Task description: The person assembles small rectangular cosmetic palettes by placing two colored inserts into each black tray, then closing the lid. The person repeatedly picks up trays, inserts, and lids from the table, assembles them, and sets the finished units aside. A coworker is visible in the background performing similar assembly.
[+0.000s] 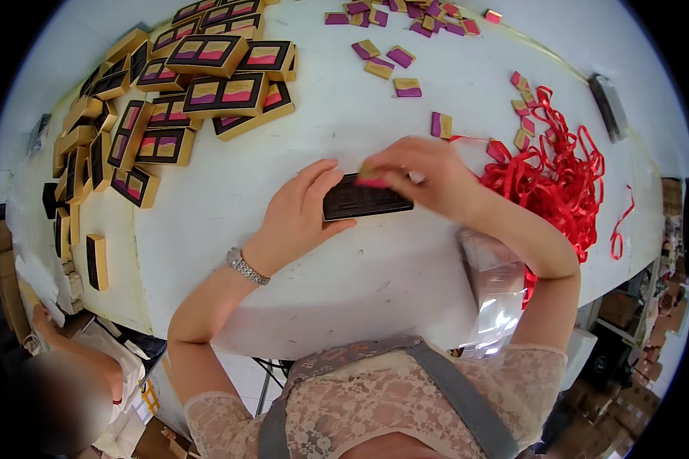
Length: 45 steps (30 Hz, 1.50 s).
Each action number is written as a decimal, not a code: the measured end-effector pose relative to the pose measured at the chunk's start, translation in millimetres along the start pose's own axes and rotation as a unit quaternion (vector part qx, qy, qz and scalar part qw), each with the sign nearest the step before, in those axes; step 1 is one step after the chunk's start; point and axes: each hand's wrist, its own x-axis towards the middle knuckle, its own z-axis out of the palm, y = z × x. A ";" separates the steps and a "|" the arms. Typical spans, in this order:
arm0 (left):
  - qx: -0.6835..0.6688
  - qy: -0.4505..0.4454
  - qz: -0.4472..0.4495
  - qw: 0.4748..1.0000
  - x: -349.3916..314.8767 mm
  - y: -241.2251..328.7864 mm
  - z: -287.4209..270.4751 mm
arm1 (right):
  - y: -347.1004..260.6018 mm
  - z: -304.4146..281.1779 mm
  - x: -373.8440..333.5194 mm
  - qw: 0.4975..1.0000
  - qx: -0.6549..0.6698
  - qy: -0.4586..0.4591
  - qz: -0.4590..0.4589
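Observation:
My left hand (pixel 295 205) is closed around the left end of a shallow black box (pixel 366 202) with gold at its lower edge, thumb along the near side. Over the box, my right hand (pixel 430 174) pinches a small pink-and-gold packet (pixel 372 179), slightly blurred. The packet is at the box's far edge; whether it touches the box I cannot tell. Part of the box's right end is hidden by my right hand. Just beyond that hand lies a purple-and-gold packet (pixel 441 125) on the white table (pixel 337 283).
Several gold-and-black boxes with packets inside (pixel 226 93) are piled at the left. Small purple packets (pixel 421 15) lie scattered at the far side. Tangled red ribbon (pixel 547 183) and a clear plastic bag (pixel 494 283) are at the right. Another person (pixel 76 367) is at the lower left.

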 end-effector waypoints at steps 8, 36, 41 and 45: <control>0.068 -0.072 -0.031 0.995 2.7 7.0 1.0 | -13.2 43.6 -16.9 0.974 -0.190 -0.023 -0.121; 0.197 -0.117 0.111 0.967 1.2 9.7 -17.9 | -36.0 33.0 -34.0 0.936 -0.318 -0.131 -0.079; 0.226 0.066 -0.045 0.971 -33.7 -25.9 -90.3 | -0.2 28.5 -26.8 0.976 -0.191 -0.095 -0.049; 0.507 0.218 -0.451 0.701 -153.2 -120.7 -242.6 | -16.3 33.2 -0.4 0.984 -0.085 -0.138 -0.069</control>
